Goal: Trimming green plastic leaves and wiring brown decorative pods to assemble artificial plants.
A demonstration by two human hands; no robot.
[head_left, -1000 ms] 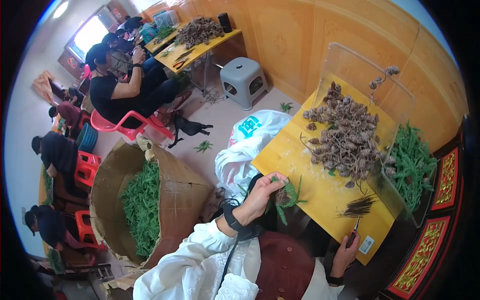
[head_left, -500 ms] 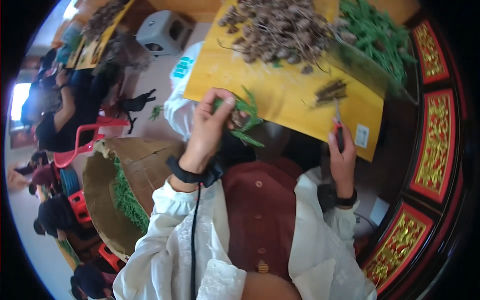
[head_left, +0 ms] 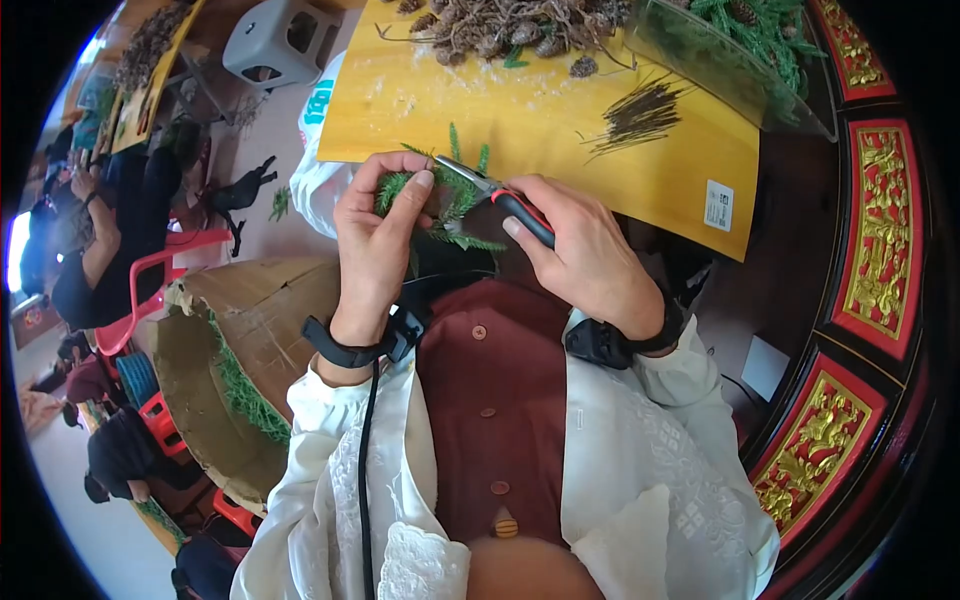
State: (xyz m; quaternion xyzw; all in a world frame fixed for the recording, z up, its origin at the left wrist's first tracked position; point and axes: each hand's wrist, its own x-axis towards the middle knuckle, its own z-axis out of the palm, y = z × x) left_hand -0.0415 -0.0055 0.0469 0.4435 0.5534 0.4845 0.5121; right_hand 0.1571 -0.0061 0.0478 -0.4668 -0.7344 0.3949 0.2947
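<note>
Pinched between the thumb and fingers of my left hand (head_left: 372, 245) is a green artificial pine sprig (head_left: 458, 198). Its needled tips fan out past the fingers toward the table edge. My right hand (head_left: 592, 258) is wrapped round pliers (head_left: 525, 216) with red and black handles. The metal jaws of the pliers reach left to the sprig, close to my left fingertips. What exactly lies between the jaws is too small to make out. A loose bundle of thin dark wires (head_left: 642, 118) lies on the yellow table (head_left: 480, 105) beyond my right hand.
Brown pine cones (head_left: 520, 28) are heaped at the table's far side. Right of them stands a clear bin (head_left: 705, 62) with green sprigs (head_left: 765, 35). A cardboard box (head_left: 235, 285) with greenery is at my left. Other people sit further left, near a red chair (head_left: 150, 275).
My right hand has brought the pliers left from beside the wires to the sprig. The left hand keeps hold of the sprig. The whole view has shifted, with the table higher in the picture.
</note>
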